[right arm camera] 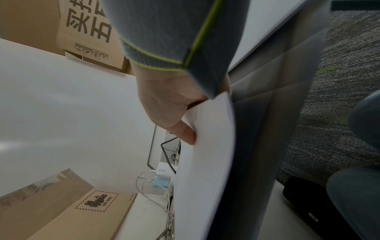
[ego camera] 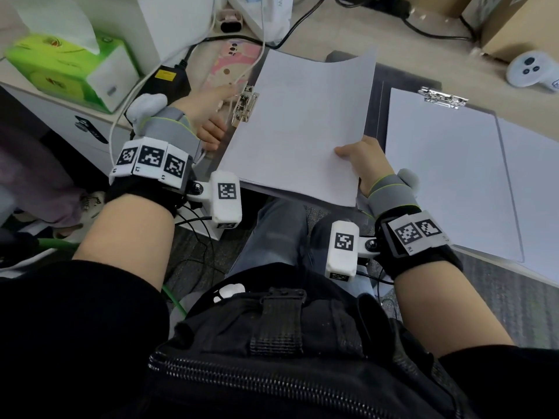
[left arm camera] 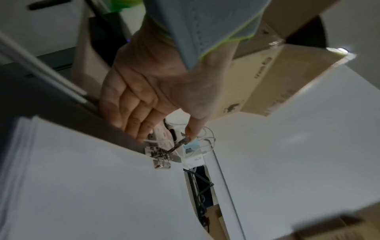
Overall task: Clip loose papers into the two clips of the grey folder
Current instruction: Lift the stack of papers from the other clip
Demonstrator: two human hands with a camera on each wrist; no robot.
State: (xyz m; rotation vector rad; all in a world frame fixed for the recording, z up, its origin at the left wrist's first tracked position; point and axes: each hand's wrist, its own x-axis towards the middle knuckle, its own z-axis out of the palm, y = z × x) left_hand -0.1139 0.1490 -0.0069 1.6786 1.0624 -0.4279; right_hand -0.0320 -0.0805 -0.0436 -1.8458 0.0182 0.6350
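Observation:
The grey folder (ego camera: 375, 116) lies open in front of me. My left hand (ego camera: 217, 116) grips the metal side clip (ego camera: 245, 104) on its left half: in the left wrist view the thumb (left arm camera: 193, 131) presses the clip's lever (left arm camera: 180, 143), which stands raised, while the fingers (left arm camera: 131, 121) curl round the folder's edge. My right hand (ego camera: 360, 158) pinches the right edge of a stack of white papers (ego camera: 302, 125), thumb (right arm camera: 185, 131) on top. The stack's left edge lies at the side clip. The top clip (ego camera: 443, 98) on the right half holds more white sheets (ego camera: 447, 176).
A green tissue box (ego camera: 66, 68) sits at the far left, with a black power adapter (ego camera: 172, 77) and cables beside the folder. A white controller (ego camera: 532, 69) and cardboard boxes (ego camera: 514, 19) stand at the far right. My knees (ego camera: 281, 231) lie under the folder's near edge.

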